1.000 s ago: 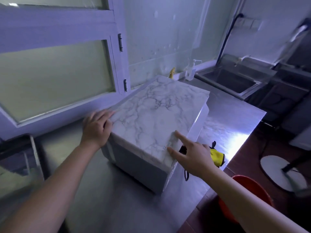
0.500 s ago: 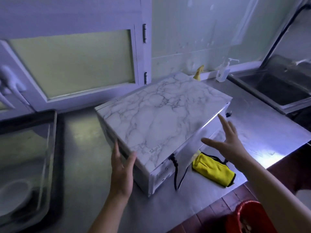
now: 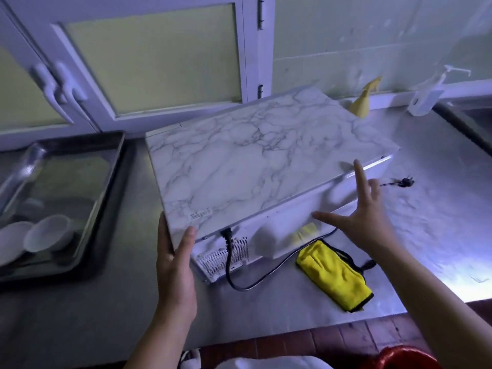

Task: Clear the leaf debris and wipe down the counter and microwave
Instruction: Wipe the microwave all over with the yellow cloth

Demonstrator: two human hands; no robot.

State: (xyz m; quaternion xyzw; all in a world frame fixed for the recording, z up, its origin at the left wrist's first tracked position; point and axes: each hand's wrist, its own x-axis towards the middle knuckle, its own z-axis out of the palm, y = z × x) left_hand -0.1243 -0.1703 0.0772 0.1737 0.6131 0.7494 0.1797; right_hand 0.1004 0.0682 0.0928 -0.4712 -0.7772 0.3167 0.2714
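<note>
We have swung the microwave round on the counter, its back now facing us; left hand grips its corner, right hand hovers spread, yellow cloth beside, ready for wiping

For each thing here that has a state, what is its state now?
microwave: on the counter, rear side facing the person
power plug: unplugged, lying on the counter
yellow cloth: folded, lying untouched
left hand: gripping the microwave's corner
right hand: open, fingers spread, holding nothing
cabinet doors: closed
</note>
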